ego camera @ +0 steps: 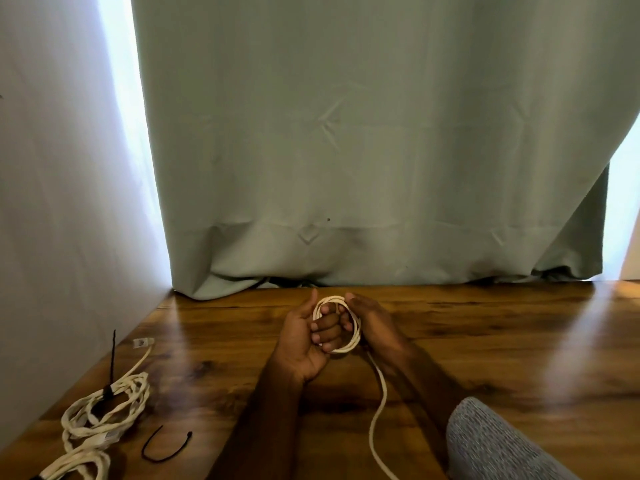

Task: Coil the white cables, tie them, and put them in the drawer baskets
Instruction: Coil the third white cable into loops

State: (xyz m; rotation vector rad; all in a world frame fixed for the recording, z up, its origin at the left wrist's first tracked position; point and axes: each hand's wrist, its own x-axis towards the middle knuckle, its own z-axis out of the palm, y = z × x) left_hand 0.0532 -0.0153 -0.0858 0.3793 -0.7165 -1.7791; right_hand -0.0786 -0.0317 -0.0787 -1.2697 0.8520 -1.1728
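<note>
Two hands hold your white cable coil (337, 323) above the tabletop (485, 341): left hand (304, 337) fingers curl through it, right hand (372, 322) grips its rim; its tail trails toward you.

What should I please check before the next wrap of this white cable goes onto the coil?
1. Coil held: ok. The left hand and right hand both hold the coil above the table.
2. Loops tidy: ok. They lie together in one ring.
3. Slack left to wind: not ok yet. A loose tail runs from the coil toward the near edge.
4. Tail free of snags: cannot tell; its end leaves the picture.
5. Tie ready: ok. A loose black tie lies on the table, to the left.
6. Earlier bundle tied: ok. The bundle at left carries a black tie.
</note>
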